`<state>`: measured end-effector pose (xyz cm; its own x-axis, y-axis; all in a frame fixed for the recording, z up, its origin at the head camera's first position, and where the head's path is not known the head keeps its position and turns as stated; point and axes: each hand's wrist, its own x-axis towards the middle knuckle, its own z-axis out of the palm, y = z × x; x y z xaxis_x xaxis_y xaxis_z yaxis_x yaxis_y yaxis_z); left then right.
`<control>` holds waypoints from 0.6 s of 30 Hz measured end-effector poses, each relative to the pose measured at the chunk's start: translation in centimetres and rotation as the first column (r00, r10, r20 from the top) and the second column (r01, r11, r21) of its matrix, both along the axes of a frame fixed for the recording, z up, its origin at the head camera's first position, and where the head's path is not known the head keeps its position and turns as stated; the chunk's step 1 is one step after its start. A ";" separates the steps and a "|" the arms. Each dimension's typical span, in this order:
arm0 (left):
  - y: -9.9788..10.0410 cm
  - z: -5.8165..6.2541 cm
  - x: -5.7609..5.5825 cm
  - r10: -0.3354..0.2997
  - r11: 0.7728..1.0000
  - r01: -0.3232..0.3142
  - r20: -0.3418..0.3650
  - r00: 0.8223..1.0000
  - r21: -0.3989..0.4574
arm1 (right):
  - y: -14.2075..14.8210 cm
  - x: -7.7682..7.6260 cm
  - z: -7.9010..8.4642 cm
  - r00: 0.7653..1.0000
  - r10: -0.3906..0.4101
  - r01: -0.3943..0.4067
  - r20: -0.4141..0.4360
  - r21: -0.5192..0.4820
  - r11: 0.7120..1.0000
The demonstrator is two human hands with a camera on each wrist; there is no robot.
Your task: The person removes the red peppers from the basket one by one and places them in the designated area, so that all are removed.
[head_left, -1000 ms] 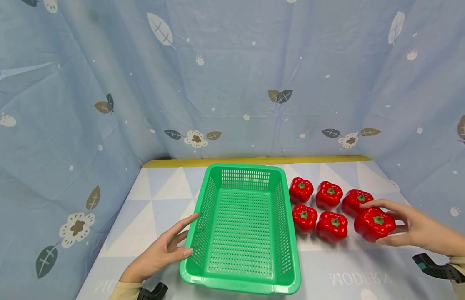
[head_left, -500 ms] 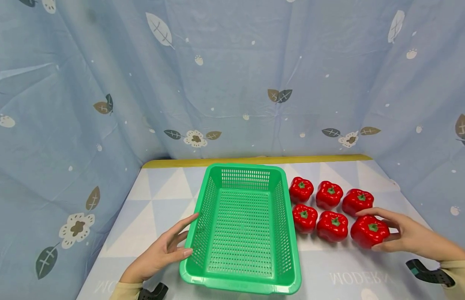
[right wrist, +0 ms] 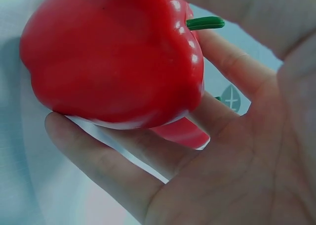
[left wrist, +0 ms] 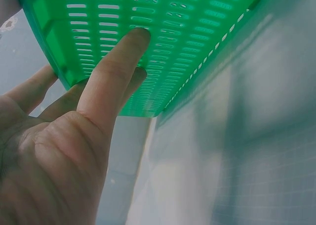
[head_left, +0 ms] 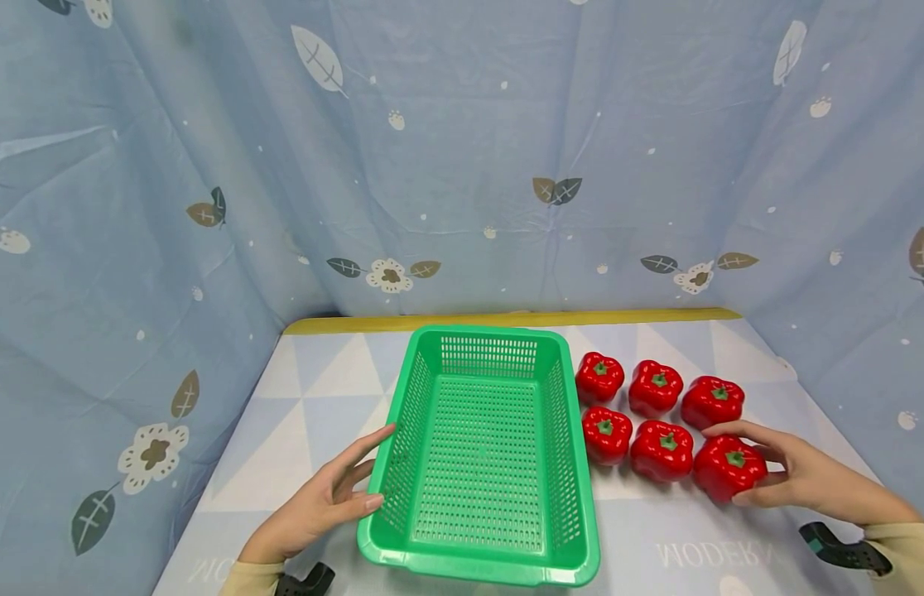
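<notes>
In the head view my right hand holds a glossy red bell pepper with a green stem, thumb at its near side and fingers at its far side. The right wrist view shows the same bell pepper between thumb and fingers, its stem toward the palm. My left hand lies at the left side of a green perforated plastic basket, fairly straight fingers at its rim. In the left wrist view the fingertips meet the basket's slotted outer wall.
Several other red bell peppers stand right of the basket in two rows, among them one bell pepper beside the held one. A patterned cloth covers the table, and blue curtains enclose its back and sides.
My right hand has moved left and slightly toward me with the bell pepper, bringing it to the end of the near row. The left hand and the basket have stayed put.
</notes>
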<state>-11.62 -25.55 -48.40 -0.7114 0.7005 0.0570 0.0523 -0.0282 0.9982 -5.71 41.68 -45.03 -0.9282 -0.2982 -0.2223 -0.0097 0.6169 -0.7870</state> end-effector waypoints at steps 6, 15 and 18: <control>0.0 -0.1 -0.1 0.005 1.000 -0.005 0.002 1.000 -0.008 | -0.1 0.0 -0.2 1.000 -0.006 0.006 -0.015 0.002 1.000; 0.0 -0.1 -0.1 0.008 1.000 -0.008 0.006 1.000 -0.021 | -0.1 0.0 -0.4 1.000 -0.004 0.004 -0.022 0.000 1.000; 0.0 -0.1 -0.1 0.009 1.000 -0.009 0.013 1.000 -0.024 | 0.0 0.1 -0.5 1.000 -0.003 0.003 -0.019 -0.010 1.000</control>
